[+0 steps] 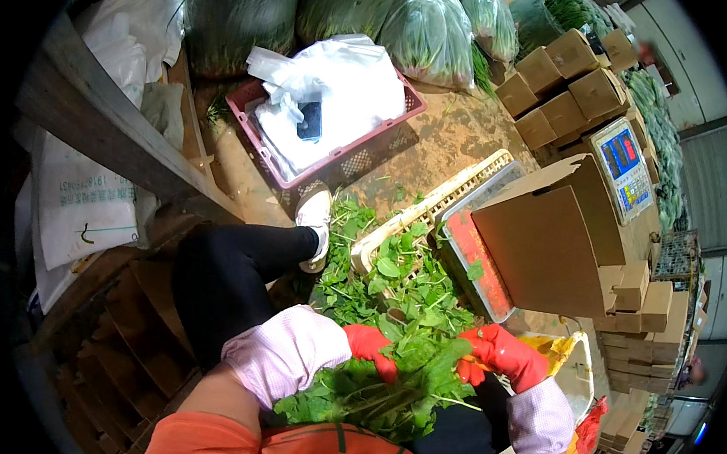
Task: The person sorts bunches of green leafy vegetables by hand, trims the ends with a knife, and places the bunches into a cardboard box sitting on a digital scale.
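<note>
My left hand [374, 351], in a red rubber glove, is at the left edge of a bunch of leafy greens [417, 371] on my lap; leaves hide some of its fingers. Across the bunch, my right hand [495, 357] in a matching glove has its fingers curled at the leaf edges; whether they pinch a leaf is unclear. Loose green leaves [360, 288] cover the ground in front of me and the near end of a cream plastic crate [368, 252]. Checked sleeve covers reach over both wrists.
A digital scale's platform [475, 264] holds an open cardboard box [541, 248], with its display [622, 169] behind. A maroon crate [336, 158] carries plastic bags and a phone [310, 121]. Bagged greens [429, 36] and stacked cartons [568, 90] stand beyond. A beam [117, 109] crosses at left.
</note>
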`<state>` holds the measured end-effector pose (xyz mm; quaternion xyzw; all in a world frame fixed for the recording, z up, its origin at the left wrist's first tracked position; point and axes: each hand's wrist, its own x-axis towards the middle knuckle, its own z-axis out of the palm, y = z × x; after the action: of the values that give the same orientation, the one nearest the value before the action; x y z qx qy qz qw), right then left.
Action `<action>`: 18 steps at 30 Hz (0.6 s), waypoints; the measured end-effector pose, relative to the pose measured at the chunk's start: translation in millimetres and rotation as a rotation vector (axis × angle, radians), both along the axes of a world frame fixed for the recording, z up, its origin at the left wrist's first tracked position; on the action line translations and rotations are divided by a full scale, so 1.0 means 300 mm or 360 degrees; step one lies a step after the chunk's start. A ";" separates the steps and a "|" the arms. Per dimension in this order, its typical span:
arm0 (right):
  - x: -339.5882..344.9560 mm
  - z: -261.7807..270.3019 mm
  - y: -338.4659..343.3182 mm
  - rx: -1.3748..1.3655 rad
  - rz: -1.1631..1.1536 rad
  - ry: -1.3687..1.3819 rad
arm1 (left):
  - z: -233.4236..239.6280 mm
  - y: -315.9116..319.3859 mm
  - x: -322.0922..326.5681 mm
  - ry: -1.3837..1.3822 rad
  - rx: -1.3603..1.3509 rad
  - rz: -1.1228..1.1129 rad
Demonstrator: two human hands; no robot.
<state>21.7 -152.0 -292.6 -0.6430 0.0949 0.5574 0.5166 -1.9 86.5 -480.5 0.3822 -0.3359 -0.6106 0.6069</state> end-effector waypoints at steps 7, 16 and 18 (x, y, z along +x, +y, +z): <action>-0.021 0.001 0.032 -0.0027 -0.0065 0.0031 | 0.008 0.006 -0.012 -0.0118 0.0121 0.0098; -0.054 0.025 -0.013 -0.0235 0.0036 0.0137 | -0.021 -0.017 -0.028 -0.0136 0.0218 0.0111; -0.047 -0.004 0.022 -0.0107 -0.0053 0.0091 | -0.040 -0.039 -0.041 -0.0179 0.0212 0.0080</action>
<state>7.6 -145.5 -293.8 -0.6421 0.1390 0.5634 0.5010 -14.2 74.8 -492.6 0.4637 -0.3183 -0.5937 0.5754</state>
